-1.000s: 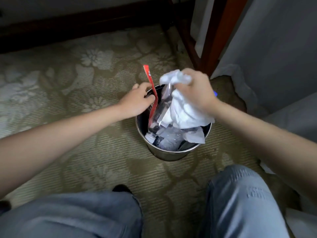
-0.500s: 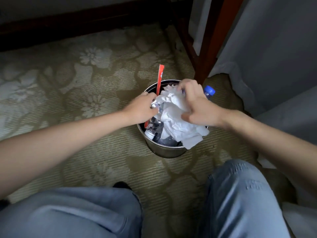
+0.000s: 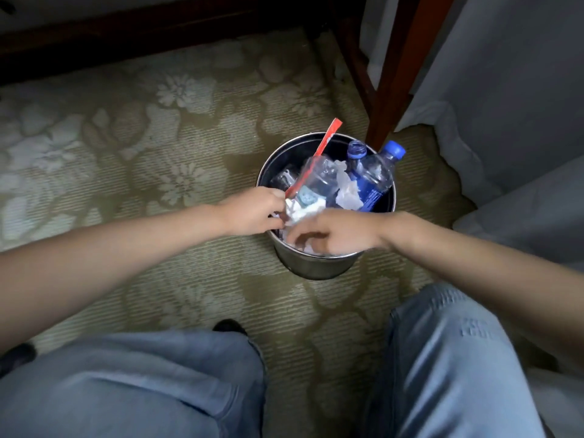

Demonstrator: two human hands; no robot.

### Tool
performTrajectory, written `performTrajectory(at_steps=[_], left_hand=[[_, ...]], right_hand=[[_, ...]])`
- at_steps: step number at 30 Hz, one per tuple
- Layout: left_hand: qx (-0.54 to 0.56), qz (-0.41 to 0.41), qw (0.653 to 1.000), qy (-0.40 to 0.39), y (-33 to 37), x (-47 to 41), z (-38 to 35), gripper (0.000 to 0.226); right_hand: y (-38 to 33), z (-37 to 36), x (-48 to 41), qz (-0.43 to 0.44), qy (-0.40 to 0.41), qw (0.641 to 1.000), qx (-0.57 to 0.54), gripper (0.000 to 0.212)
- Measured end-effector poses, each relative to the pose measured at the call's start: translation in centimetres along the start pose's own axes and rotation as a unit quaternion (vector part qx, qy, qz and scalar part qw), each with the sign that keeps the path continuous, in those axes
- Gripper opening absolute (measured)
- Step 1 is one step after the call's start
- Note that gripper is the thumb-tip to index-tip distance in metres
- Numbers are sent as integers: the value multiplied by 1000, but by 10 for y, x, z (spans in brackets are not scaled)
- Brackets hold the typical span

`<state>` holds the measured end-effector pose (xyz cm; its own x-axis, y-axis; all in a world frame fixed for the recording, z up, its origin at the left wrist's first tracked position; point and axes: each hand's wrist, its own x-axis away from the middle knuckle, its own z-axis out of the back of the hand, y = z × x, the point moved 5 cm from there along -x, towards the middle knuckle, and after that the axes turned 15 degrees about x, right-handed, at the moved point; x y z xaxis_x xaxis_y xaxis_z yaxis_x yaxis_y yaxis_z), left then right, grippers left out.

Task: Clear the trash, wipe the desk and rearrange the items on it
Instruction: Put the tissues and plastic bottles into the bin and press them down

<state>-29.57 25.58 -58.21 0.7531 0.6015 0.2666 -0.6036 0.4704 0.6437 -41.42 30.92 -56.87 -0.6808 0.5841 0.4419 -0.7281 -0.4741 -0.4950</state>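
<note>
While the left hand [image 3: 252, 211] pinches tissue [image 3: 301, 211] and the spread right hand [image 3: 335, 232] presses it into the metal bin [image 3: 316, 267], the step seems to be trash-packing; next, both hands should let go.

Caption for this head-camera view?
Left hand and right hand meet over crumpled tissue in a metal bin holding plastic bottles.

**Steel, plastic and paper on woven carpet**

The bin [image 3: 316, 267] is polished metal, shiny outside and dark within. In it are clear glossy plastic bottles [image 3: 377, 177], matt crumpled white paper [image 3: 347, 195] and, at 12 o'clock, a slick red wrapper strip [image 3: 325, 141]. The carpet [image 3: 158, 153] is a ribbed, matt weave. At 1 o'clock, the furniture leg [image 3: 395, 90] is smooth varnished wood. The jeans [image 3: 442, 358] are faded denim.
</note>
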Motion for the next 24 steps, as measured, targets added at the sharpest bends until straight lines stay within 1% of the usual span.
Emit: performTrajectory(at_steps=[1,2,3,4,5,6,8,10,12,15,16,18,19,21,22,24], left_hand=[[-27,0,1000,-11,-1,1,-2,12],[-64,6,998,-24,-2,1,-3,17],[-104,15,994,-38,-3,1,-4,22],[-129,21,990,-51,-3,0,-3,25],[-135,29,988,-64,-4,0,-2,26],[-122,41,989,-79,-5,-1,-1,27],[-76,67,990,-97,-7,1,4,28],[-35,68,994,-77,-5,6,10,31],[-2,54,997,-53,-3,13,13,40],[32,34,996,-77,-2,21,8,40],[37,35,995,-81,-2,21,8,37],[33,49,996,-69,-4,20,16,27],[24,54,996,-59,-3,19,22,23],[-18,55,997,-41,4,19,37,21],[-53,58,996,-35,10,21,46,22],[-116,54,992,-7,29,28,68,26]], right_hand=[[1,12,10,26,78,996,33,33],[3,25,21,53,174,978,100,31],[5,34,32,68,260,947,175,31],[7,40,39,73,310,919,234,31],[9,40,40,76,321,905,268,32],[10,37,36,84,308,903,288,33],[7,20,22,103,255,910,310,37],[6,2,8,106,201,910,346,42],[5,-15,-1,88,158,909,376,52],[5,-21,-7,53,108,931,346,69],[6,-20,-7,47,88,939,328,71],[10,-13,-5,38,58,960,272,65],[12,-5,-2,36,66,969,236,59],[14,14,9,27,123,973,193,50],[12,25,15,23,163,965,206,47],[1,48,27,13,227,934,274,42]])
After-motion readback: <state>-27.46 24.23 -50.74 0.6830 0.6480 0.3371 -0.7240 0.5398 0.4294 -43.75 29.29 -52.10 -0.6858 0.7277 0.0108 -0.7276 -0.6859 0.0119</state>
